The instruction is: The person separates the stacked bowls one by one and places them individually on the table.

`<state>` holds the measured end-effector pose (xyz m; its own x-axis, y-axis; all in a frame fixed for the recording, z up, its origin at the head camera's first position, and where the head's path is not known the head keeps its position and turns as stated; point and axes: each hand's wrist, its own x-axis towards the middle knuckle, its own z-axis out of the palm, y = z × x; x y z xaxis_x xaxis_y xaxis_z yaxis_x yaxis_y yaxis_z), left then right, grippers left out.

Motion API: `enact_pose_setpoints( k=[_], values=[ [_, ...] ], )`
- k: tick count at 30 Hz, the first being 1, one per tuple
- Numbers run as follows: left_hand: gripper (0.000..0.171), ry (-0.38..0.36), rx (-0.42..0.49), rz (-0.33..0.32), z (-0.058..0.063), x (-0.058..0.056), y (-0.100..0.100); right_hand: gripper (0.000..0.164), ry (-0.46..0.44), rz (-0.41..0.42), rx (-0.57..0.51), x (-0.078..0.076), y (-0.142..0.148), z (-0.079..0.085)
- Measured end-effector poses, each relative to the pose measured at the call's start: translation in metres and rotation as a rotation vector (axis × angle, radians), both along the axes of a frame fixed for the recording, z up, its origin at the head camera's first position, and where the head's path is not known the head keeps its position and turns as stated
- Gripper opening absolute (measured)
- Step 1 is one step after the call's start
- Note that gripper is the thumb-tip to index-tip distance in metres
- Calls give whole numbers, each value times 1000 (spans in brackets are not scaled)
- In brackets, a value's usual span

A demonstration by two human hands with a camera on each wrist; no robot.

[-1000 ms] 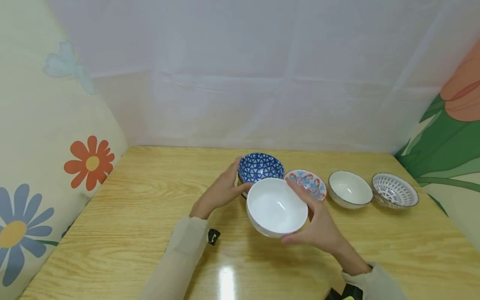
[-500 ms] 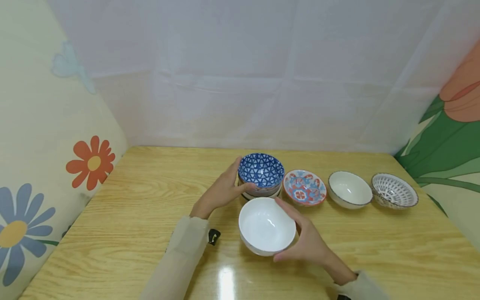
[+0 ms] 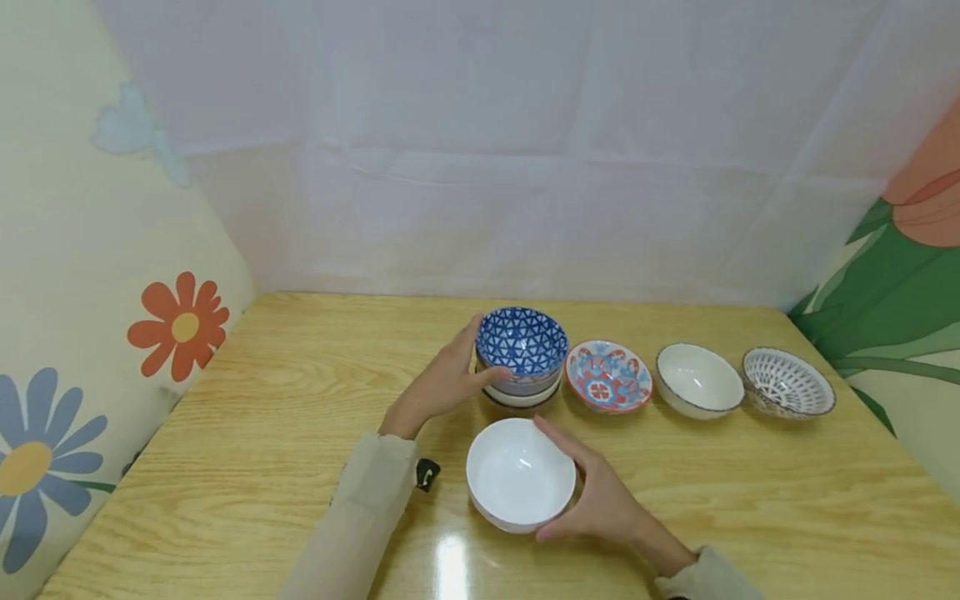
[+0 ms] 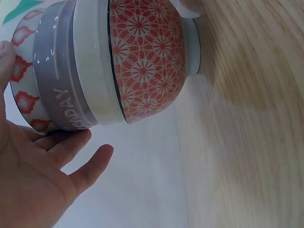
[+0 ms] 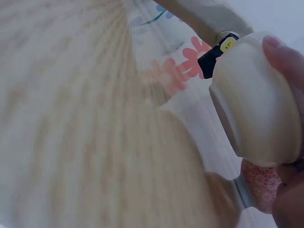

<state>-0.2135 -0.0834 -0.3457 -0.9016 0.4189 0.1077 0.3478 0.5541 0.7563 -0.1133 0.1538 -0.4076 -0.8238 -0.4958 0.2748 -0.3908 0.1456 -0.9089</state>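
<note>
A stack of nested bowls (image 3: 525,385) stands on the table, topped by a bowl with a blue triangle pattern inside (image 3: 522,340). My left hand (image 3: 438,383) holds the stack's upper left side, thumb in front. In the left wrist view the stack shows a red-diamond bowl (image 4: 21,71) uppermost, then a grey-purple one (image 4: 59,61), a cream one (image 4: 92,61) and a red floral one (image 4: 147,61) at the bottom. Nearer, my right hand (image 3: 603,500) grips a plain white bowl (image 3: 519,473) by its right side. The right wrist view shows this bowl's base apart from the tabletop.
Right of the stack, a red-and-blue flowered bowl (image 3: 609,375), a cream bowl with dark rim (image 3: 700,381) and a grey-patterned bowl (image 3: 789,382) stand in a row. A white cloth (image 3: 480,167) hangs behind the wooden table (image 3: 315,375).
My right hand has brought the white bowl toward me, down and slightly left, away from the stack, uncovering the stack's front and the flowered bowl. The left hand stays put.
</note>
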Motion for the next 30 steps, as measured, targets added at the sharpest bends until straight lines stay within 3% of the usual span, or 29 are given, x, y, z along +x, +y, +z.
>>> enact_pose_setpoints(
  k=[13,30],
  values=[
    [99,-22,-30,23,1,1,1,117,-2,8,44,0,-1,-14],
    [97,-16,-12,13,2,2,1,120,-42,50,84,-3,2,-14]
  ],
)
